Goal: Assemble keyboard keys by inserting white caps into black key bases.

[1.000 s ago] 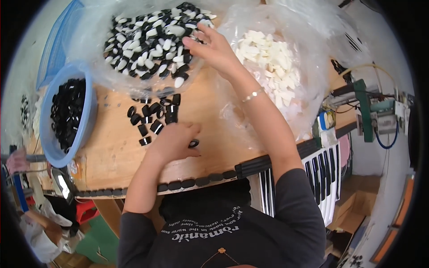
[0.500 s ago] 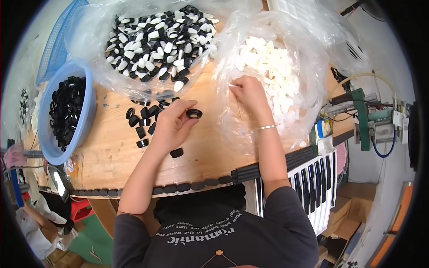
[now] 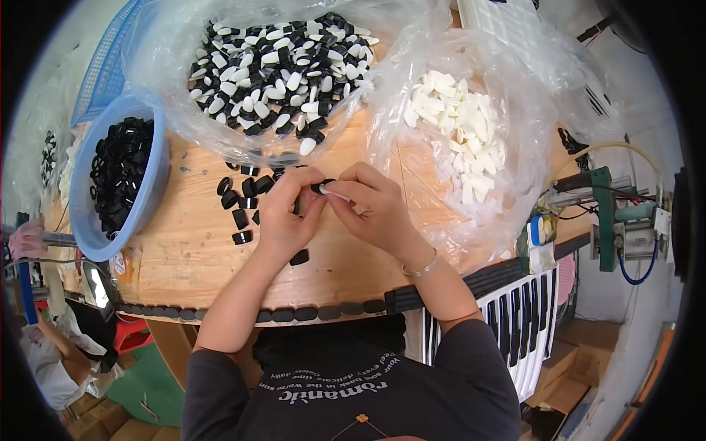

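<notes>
My left hand [image 3: 288,213] holds a small round black cap [image 3: 319,187] between thumb and fingers, above the middle of the table. My right hand [image 3: 376,209] meets it there, pinching a thin white piece [image 3: 337,195] whose end touches the cap. How far the white piece sits in the cap is hidden by my fingers. Several loose black caps [image 3: 240,218] lie on the table left of and behind my left hand. To the right of my right hand, flat white pieces [image 3: 471,132] are heaped in a clear plastic bag [image 3: 397,147].
A blue basin [image 3: 158,158] of black parts stands at the left. Behind, another clear bag [image 3: 173,121] holds mixed black-and-white pieces [image 3: 283,73]. Dark pads line the wooden table's [image 3: 184,268] front edge. A green-framed metal device [image 3: 603,213] stands at the right; another person's arm [image 3: 70,356] shows lower left.
My right hand has moved left from the bag of white pieces, bringing a white piece to the black cap. My left hand stays near the same spot, still holding the cap.
</notes>
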`<state>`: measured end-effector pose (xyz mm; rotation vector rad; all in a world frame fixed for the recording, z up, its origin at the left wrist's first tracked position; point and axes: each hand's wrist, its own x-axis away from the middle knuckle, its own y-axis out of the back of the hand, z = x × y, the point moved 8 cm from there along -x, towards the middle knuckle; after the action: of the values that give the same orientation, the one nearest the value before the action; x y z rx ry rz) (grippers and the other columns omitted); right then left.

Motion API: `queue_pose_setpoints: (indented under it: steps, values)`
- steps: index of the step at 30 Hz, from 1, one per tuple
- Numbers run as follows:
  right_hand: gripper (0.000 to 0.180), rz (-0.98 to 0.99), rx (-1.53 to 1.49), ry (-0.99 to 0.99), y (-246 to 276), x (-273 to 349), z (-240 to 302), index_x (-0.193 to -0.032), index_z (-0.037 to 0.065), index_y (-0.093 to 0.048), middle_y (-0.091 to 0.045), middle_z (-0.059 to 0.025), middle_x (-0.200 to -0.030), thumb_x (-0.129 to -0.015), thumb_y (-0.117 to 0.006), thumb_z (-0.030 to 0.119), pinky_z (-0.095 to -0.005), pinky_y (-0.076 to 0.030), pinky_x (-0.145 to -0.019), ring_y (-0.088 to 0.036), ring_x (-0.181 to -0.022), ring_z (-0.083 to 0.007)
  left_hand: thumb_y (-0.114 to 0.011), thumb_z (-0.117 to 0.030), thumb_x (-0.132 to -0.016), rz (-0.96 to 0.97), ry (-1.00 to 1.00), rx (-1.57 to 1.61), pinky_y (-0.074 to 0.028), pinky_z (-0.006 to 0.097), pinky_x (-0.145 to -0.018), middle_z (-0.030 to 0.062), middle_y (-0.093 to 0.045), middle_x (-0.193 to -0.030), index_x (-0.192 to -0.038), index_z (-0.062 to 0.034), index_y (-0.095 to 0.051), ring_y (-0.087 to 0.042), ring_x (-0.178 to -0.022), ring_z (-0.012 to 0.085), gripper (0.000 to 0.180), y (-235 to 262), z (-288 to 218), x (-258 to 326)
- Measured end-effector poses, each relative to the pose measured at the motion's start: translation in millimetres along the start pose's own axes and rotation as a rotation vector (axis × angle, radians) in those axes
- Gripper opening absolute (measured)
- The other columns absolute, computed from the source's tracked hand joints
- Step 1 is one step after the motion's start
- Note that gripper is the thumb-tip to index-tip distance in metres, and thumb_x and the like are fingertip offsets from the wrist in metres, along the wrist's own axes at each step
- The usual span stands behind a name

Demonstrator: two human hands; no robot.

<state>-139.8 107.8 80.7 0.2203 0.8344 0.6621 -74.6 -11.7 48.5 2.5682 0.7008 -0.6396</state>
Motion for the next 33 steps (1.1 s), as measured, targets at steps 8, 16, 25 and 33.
queue_pose_setpoints:
  steps: [8, 16, 25, 33]
  values:
    - [0.019, -0.009, 0.121, -0.052, 2.5, -1.7, 0.4, -0.091, 0.003, -0.067, -0.059, -0.0074, -0.08, -0.074, -0.066, -0.006, -0.0259, -0.048, -0.054, -0.059, -0.063, -0.0172, -0.068, 0.011, -0.073, 0.068, 0.02, -0.092, -0.05, 0.023, -0.065, 0.0119, -0.063, -0.101, -0.096, 0.0026, -0.061, -0.061, -0.076, 0.0134, 0.026, 1.5, -11.2, 0.7]
    - [0.02, 0.028, 0.05, -0.051, -3.9, 3.1, -2.7, -0.09, 0.002, -0.066, -0.058, -0.0086, -0.085, -0.072, -0.067, -0.006, -0.0261, -0.049, -0.061, -0.06, -0.072, -0.0184, -0.067, 0.01, -0.069, 0.016, -0.008, -0.107, -0.052, 0.025, -0.065, 0.013, -0.064, -0.098, -0.093, 0.0016, -0.062, -0.064, -0.077, 0.018, 0.025, 5.1, -16.9, -1.3]
    - [0.018, 0.17, -0.332, -0.263, -22.7, 9.6, -34.0, -0.099, 0.0, -0.063, -0.054, -0.0097, -0.11, -0.082, -0.063, -0.005, -0.0246, -0.05, -0.074, -0.057, -0.094, -0.0153, -0.061, 0.013, -0.079, 0.076, 0.079, 0.013, -0.053, 0.025, -0.071, 0.0124, -0.063, -0.103, -0.097, 0.0031, -0.062, -0.064, -0.083, 0.0158, 0.02, 2.0, 2.9, 0.6]
    - [0.017, -0.004, -0.737, -0.328, -24.0, 13.7, -36.9, -0.107, -0.002, -0.058, -0.054, -0.0104, -0.112, -0.09, -0.057, -0.003, -0.0256, -0.054, -0.079, -0.06, -0.097, -0.0146, -0.053, 0.015, -0.085, 0.002, 0.187, 0.486, -0.052, 0.023, -0.074, 0.0127, -0.058, -0.11, -0.099, 0.0073, -0.057, -0.063, -0.09, 0.0152, 0.017, 0.2, 12.0, 2.7]
